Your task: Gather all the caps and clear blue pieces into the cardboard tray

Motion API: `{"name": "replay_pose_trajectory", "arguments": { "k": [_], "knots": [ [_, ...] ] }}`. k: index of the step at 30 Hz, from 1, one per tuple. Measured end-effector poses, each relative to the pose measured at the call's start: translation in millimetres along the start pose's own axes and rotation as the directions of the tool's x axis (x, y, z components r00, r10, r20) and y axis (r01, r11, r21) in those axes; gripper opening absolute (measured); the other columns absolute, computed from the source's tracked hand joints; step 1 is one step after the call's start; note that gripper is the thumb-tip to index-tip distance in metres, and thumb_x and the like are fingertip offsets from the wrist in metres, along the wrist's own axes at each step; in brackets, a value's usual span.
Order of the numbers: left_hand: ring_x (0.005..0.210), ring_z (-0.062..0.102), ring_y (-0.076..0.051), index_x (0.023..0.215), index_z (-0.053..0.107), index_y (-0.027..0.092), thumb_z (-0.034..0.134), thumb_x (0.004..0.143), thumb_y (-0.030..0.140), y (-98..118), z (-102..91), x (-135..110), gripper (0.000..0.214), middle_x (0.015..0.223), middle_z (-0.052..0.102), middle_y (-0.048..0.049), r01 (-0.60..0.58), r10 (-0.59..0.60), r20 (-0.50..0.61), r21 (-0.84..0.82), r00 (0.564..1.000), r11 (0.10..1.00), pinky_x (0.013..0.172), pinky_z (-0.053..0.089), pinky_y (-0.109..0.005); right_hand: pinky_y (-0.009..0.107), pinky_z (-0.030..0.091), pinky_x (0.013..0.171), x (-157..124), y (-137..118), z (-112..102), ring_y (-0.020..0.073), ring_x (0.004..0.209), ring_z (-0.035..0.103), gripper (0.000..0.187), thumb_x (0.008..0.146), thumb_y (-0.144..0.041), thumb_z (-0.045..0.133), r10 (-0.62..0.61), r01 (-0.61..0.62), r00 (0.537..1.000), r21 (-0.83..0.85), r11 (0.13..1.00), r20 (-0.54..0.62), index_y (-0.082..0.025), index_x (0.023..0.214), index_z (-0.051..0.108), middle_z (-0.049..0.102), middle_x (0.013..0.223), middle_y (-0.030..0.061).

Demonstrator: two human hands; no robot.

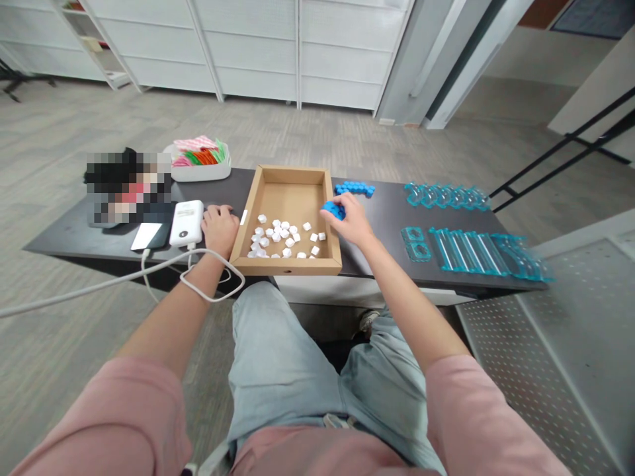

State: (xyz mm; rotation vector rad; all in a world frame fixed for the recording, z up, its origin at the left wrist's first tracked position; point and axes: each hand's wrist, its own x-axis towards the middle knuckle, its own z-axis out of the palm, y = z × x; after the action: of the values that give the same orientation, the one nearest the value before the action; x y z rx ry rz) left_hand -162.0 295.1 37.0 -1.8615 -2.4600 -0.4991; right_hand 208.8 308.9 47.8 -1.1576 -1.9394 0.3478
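Note:
My right hand [353,221] is closed around several small blue pieces [334,210] beside the right wall of a shallow cardboard box [292,192]. Just beyond it, more blue pieces [354,189] stand grouped in a row on the dark table. Small white faceted pieces [284,233] lie loose in the near half of the box. My left hand [219,228] rests on the table against the box's left side, its fingers bent and slightly apart, with nothing seen in them.
A white power bank [186,223] and a phone [150,236] with white cables [124,281] lie left. Behind them stands a white tub [202,172] of colourful strips. Clear teal plastic parts [469,251] are lined up on the right; a blurred-out patch covers the far left.

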Motion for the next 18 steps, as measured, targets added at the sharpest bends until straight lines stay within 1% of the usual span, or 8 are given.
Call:
{"name": "replay_pose_trajectory", "arguments": {
  "k": [3, 4, 6, 9, 11, 13, 15, 18],
  "knots": [
    [0.147, 0.056, -0.044, 0.151, 0.068, 0.012, 0.042, 0.11, 0.024, 0.7, 0.0, 0.3, 0.05, 0.159, 0.059, -0.0291, 0.007, -0.007, 0.001, 0.016, 1.0, 1.0, 0.119, 0.047, -0.055, 0.05, 0.057, 0.113, 11.6, -36.4, 28.2, 0.0323, 0.12, 0.07, 0.039, 0.105, -0.058, 0.081, -0.121, 0.117, 0.978, 0.033, 0.993, 0.172, -0.022, 0.119, 0.077, 0.077, 0.122, 0.0126],
    [0.147, 0.056, -0.044, 0.151, 0.068, 0.012, 0.042, 0.11, 0.024, 0.8, 0.1, 0.2, 0.05, 0.159, 0.059, -0.0291, 0.005, -0.005, 0.001, 0.02, 1.0, 1.0, 0.119, 0.047, -0.055, 0.05, 0.056, 0.115, 13.5, -43.8, 34.8, 0.0329, 0.123, 0.071, 0.041, 0.105, -0.059, 0.08, -0.145, 0.139, 0.967, 0.042, 0.989, 0.21, -0.021, 0.123, 0.078, 0.078, 0.125, 0.0135],
    [0.146, 0.056, -0.044, 0.151, 0.068, 0.011, 0.042, 0.11, 0.024, 0.5, 0.3, 0.1, 0.05, 0.159, 0.06, -0.0294, -0.004, 0.004, -0.004, 0.026, 1.0, 1.0, 0.117, 0.048, -0.054, 0.051, 0.057, 0.117, 15.2, -48.0, 40.5, 0.0335, 0.128, 0.071, 0.046, 0.108, -0.061, 0.078, -0.156, 0.145, 0.961, 0.064, 0.987, 0.23, -0.021, 0.131, 0.078, 0.078, 0.132, 0.015],
    [0.144, 0.055, -0.043, 0.15, 0.067, 0.01, 0.044, 0.11, 0.023, -0.2, 0.5, -0.5, 0.048, 0.157, 0.06, -0.0295, -0.021, 0.021, -0.01, 0.028, 1.0, 0.999, 0.113, 0.048, -0.053, 0.05, 0.06, 0.113, 13.5, -28.2, 31.2, 0.0319, 0.125, 0.073, 0.045, 0.113, -0.061, 0.068, -0.102, 0.09, 0.986, 0.094, 0.991, 0.134, -0.023, 0.134, 0.078, 0.079, 0.132, 0.0143],
    [0.143, 0.055, -0.043, 0.15, 0.067, 0.01, 0.044, 0.111, 0.023, -0.4, 0.2, -1.0, 0.047, 0.156, 0.06, -0.0297, -0.025, 0.025, -0.009, 0.028, 1.0, 0.999, 0.113, 0.048, -0.053, 0.049, 0.061, 0.109, 9.7, -3.2, 18.9, 0.0303, 0.12, 0.074, 0.041, 0.117, -0.059, 0.061, -0.025, 0.022, 0.999, 0.088, 0.996, 0.029, -0.025, 0.13, 0.079, 0.08, 0.128, 0.0129],
    [0.143, 0.055, -0.043, 0.15, 0.067, 0.01, 0.044, 0.111, 0.023, -0.1, -0.2, -1.4, 0.047, 0.157, 0.059, -0.03, -0.023, 0.024, -0.01, 0.027, 1.0, 0.999, 0.113, 0.048, -0.054, 0.049, 0.063, 0.105, 3.0, 23.2, 7.5, 0.0305, 0.117, 0.074, 0.039, 0.117, -0.054, 0.056, 0.08, -0.078, 0.996, 0.054, 0.995, -0.041, -0.025, 0.127, 0.08, 0.079, 0.128, 0.013],
    [0.144, 0.055, -0.044, 0.151, 0.067, 0.009, 0.044, 0.111, 0.023, 0.4, -0.5, -1.6, 0.049, 0.158, 0.059, -0.0302, -0.021, 0.021, -0.007, 0.025, 1.0, 0.999, 0.114, 0.048, -0.055, 0.052, 0.064, 0.104, -6.1, 43.9, 0.4, 0.033, 0.121, 0.073, 0.036, 0.113, -0.048, 0.06, 0.163, -0.164, 0.986, -0.015, 0.986, -0.029, -0.024, 0.13, 0.081, 0.079, 0.132, 0.0153],
    [0.145, 0.056, -0.046, 0.152, 0.067, 0.009, 0.043, 0.11, 0.024, 0.9, -0.1, -0.9, 0.051, 0.158, 0.059, -0.0308, -0.013, 0.013, -0.003, 0.026, 1.0, 1.0, 0.116, 0.048, -0.056, 0.059, 0.059, 0.118, -19.8, 57.4, -1.3, 0.0383, 0.135, 0.069, 0.043, 0.105, -0.039, 0.071, 0.16, -0.146, 0.983, -0.15, 0.978, 0.088, -0.021, 0.143, 0.08, 0.077, 0.145, 0.0189]
  ]
}}
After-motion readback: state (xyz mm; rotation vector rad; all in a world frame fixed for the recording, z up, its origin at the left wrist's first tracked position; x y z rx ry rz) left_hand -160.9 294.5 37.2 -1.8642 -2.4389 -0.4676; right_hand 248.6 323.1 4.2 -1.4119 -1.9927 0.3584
